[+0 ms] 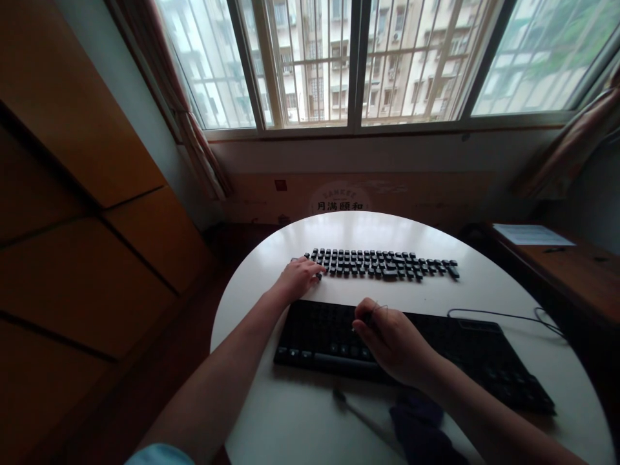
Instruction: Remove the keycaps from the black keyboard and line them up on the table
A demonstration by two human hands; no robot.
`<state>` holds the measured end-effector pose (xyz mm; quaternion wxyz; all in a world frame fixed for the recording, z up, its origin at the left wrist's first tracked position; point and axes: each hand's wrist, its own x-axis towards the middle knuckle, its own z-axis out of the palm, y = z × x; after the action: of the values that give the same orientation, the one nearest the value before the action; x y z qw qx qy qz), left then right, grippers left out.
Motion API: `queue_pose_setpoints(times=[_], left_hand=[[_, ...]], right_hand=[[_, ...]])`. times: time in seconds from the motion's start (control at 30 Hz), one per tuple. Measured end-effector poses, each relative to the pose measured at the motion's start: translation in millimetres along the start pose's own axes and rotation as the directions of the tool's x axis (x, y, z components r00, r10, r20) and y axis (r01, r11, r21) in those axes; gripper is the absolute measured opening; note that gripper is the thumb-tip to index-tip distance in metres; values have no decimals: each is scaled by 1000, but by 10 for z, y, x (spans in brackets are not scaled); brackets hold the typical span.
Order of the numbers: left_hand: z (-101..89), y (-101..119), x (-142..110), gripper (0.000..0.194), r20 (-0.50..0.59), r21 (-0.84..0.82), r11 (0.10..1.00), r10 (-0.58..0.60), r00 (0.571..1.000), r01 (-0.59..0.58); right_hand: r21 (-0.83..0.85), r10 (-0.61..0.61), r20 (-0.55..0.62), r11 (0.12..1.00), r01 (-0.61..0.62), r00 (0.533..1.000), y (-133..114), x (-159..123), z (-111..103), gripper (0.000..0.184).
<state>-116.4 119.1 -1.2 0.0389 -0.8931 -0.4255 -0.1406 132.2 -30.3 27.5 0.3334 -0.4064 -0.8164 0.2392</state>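
Note:
My left hand (301, 279) rests at the left end of several rows of loose black keycaps (372, 263), its fingers stretched out and touching the nearest ones. Below those rows lies a black keyboard (320, 336); some keys show along its front edge, while its middle is partly covered by my right hand (390, 339). That hand is closed over the keyboard, and thin wire loops of what looks like a wire keycap puller (382, 307) stick out above the fingers. Its lower end is hidden in my grip.
Nearer to me on the white round table (271, 413) lie a thin-handled brush (340, 398) and a dark purple cloth (421, 426). A black cable (504, 314) runs to the right edge. At the right stands a brown desk (581, 265) with a paper (533, 234).

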Motion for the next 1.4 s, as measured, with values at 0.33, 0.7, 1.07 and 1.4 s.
queue_pose_setpoints(times=[0.33,0.7,1.07,1.4], left_hand=[[-332,191,-109,18,-166,-147,987,-92,982,67],[-495,679,-271,4,315,-608,793,293,903,-45],[-412,664,-250,5,362,-581,813,295,884,-34],[-514,693,-269,15,339,-557,830,261,904,-31]], right_hand=[[294,92,22,951,-95,996,75,-11,72,25],[316,117,189,933,-173,975,28,-9,316,21],[-30,-31,283,999,41,959,-87,12,297,12],[522,190,-6,838,-159,982,166,-77,470,29]])
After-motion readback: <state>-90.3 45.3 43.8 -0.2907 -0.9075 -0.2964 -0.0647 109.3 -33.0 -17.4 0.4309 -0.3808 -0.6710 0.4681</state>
